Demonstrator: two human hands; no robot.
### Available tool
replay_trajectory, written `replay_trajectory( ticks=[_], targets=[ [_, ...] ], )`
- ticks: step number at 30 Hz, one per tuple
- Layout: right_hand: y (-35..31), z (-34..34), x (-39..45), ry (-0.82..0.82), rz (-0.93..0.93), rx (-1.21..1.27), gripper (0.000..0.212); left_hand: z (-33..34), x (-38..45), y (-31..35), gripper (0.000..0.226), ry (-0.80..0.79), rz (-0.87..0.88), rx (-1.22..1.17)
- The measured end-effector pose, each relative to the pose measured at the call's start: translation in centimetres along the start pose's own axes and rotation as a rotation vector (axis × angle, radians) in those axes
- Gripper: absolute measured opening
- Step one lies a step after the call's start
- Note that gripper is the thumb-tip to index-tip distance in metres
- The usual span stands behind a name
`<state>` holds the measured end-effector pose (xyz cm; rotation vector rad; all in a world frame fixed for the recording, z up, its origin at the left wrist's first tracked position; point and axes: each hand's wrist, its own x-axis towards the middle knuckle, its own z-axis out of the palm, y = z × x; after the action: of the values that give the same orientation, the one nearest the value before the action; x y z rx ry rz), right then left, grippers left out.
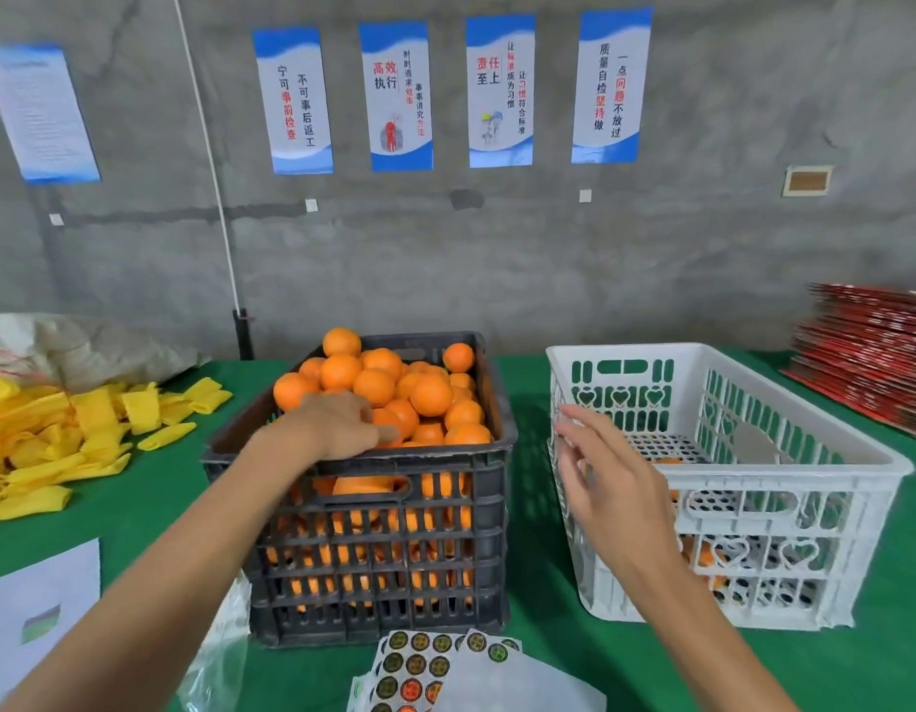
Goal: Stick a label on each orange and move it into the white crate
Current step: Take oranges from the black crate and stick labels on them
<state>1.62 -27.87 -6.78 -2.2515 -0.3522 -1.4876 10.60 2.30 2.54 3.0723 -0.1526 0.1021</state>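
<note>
We see our left hand (342,426) reaching into the black crate (373,547) at the middle of the green counter (137,485), fingers curled around one orange (389,421) atop the heap. Our right hand (604,485) hovers, fingers spread and holding nothing, at the near left wall of the white crate (784,511), where a few oranges lie. Label sheets (425,670) rest at the counter's near edge.

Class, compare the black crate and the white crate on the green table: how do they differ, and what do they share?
The black crate is heaped with oranges above its rim; the white crate holds only a few at the bottom. The black crate has plain slots; the white crate has heart-shaped cutouts. The left hand reaches into the black crate; the right hand hovers by the white crate. Both are slotted plastic crates, standing upright.
</note>
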Motion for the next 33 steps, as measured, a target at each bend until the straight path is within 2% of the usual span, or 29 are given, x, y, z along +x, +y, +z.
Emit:
replay_trajectory(
  ticks=[2, 4, 7, 9, 11, 13, 16, 18, 20, 26, 30, 33],
  targets=[
    [-0.7, 0.7, -0.7, -0.028, 0.01, 0.022, 0.021, -0.6, 1.1, -1.4, 0.056, -0.116, -0.075, -0.023],
    [-1.4, 1.3, -1.4, -0.044, 0.029, 0.058, 0.02, -0.8, 1.5, -2.5, 0.06, -0.159, -0.133, -0.098],
    [-2.3, 1.8, -2.3, -0.042, 0.037, 0.136, 0.019, 0.1, 1.4, -3.6, 0.07, -0.099, -0.143, -0.244],
    [-2.9, 1.9, -2.7, -0.034, 0.02, 0.209, 0.019, 1.1, 0.6, -3.8, 0.072, 0.124, -0.059, -0.334],
    [-4.0, 2.1, -3.0, -0.062, 0.025, 0.308, 0.019, 2.3, -1.1, -3.4, 0.071, 0.483, 0.079, -0.525],
    [-5.4, 2.4, -3.3, -0.11, 0.037, 0.404, 0.02, 3.7, -3.7, -2.1, 0.067, 0.782, 0.294, -0.717],
    [-7.3, 2.9, -4.1, -0.192, 0.006, 0.472, 0.021, 6.6, -7.2, 0.5, 0.063, 0.962, 0.563, -0.765],
    [-8.0, 3.2, -5.2, -0.262, 0.033, 0.509, 0.021, 9.5, -9.1, 1.9, 0.063, 0.954, 0.664, -0.641],
    [-8.1, 3.1, -7.0, -0.343, 0.132, 0.543, 0.016, 12.4, -10.4, 2.5, 0.062, 0.859, 0.696, -0.521],
    [-5.2, 3.2, -12.5, -0.66, 0.166, 0.436, 0.01, 19.3, -12.5, 2.6, 0.063, 0.51, 0.607, -0.655],
    [-2.7, 3.7, -14.1, -0.853, 0.17, 0.291, 0.013, 23.4, -13.3, 3.1, 0.052, 0.356, 0.606, -0.555],
    [-2.4, 4.3, -15.2, -0.967, 0.185, 0.234, 0.025, 25.0, -13.3, 3.3, 0.05, 0.316, 0.591, -0.509]
  ],
)
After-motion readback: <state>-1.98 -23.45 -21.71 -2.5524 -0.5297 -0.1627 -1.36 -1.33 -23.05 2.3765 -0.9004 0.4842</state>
